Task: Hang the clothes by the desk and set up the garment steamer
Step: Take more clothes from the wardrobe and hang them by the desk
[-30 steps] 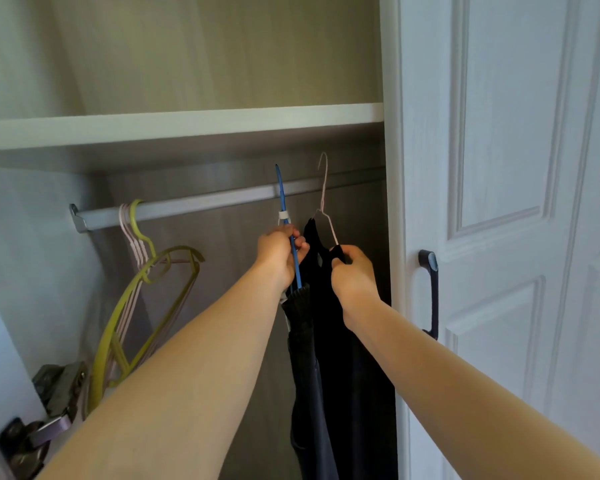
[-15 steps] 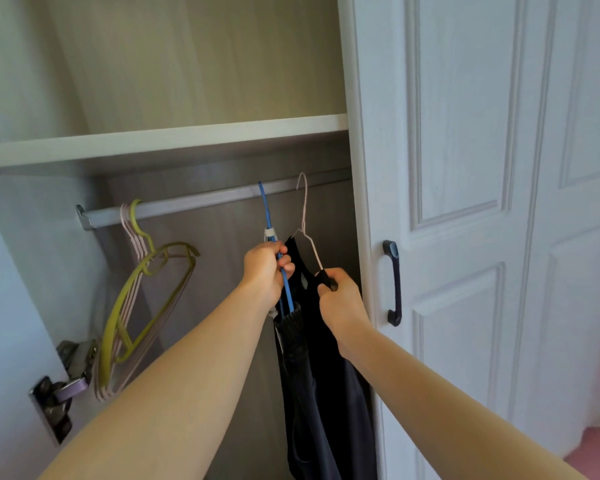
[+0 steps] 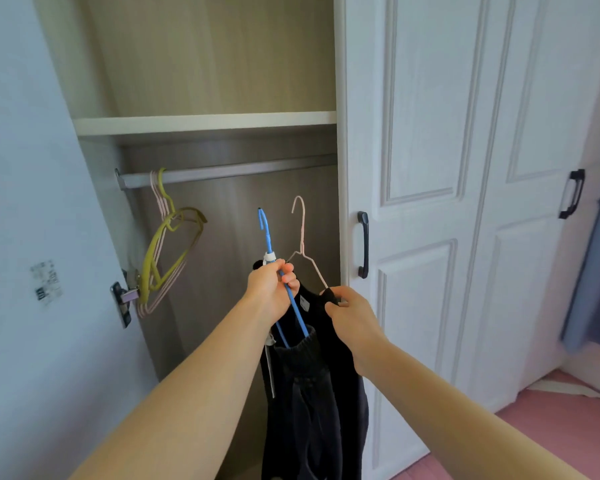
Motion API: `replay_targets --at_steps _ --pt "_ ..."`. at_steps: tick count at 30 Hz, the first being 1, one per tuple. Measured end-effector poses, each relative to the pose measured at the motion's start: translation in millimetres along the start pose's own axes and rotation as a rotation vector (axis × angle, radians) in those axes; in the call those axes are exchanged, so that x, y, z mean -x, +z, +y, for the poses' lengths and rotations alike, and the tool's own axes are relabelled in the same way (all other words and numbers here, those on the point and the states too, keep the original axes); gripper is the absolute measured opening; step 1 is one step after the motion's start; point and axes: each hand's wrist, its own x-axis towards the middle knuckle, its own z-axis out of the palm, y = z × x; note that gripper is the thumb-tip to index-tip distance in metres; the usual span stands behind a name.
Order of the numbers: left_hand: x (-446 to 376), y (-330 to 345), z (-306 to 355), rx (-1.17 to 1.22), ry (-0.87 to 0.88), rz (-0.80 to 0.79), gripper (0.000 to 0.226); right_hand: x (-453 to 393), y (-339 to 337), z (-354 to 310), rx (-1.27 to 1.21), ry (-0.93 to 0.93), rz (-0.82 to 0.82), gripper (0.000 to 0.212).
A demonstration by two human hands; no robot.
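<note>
No wording can be read anywhere in the head view. A small sticker (image 3: 45,280) on the inner face of the open wardrobe door (image 3: 21,202) carries dark print and what may be a code block, but it is too blurred to make out. A pale tag (image 3: 304,302) on the black garment (image 3: 312,393) shows only a faint, illegible mark.
</note>
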Motion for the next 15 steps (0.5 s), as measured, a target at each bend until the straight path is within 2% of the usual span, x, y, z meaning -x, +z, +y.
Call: replay_targets --at_steps 7,12,15 --pt "90.6 11.7 1.0 0.025 0.013 -0.090 0.014 80.7 -22.4 -22.2 0.008 -0.084 -0.015 0.023" --pt "169.6 17.8 6.0 -0.329 0.170 -0.163 0.018 151.1 -47.7 -29.8 -0.024 -0.119 0.015 0.023" --pt "213.3 21.0 5.3 -0.327 0.182 -0.222 0.021 194.9 -63.9 -37.0 -0.023 -0.156 0.015 0.023"
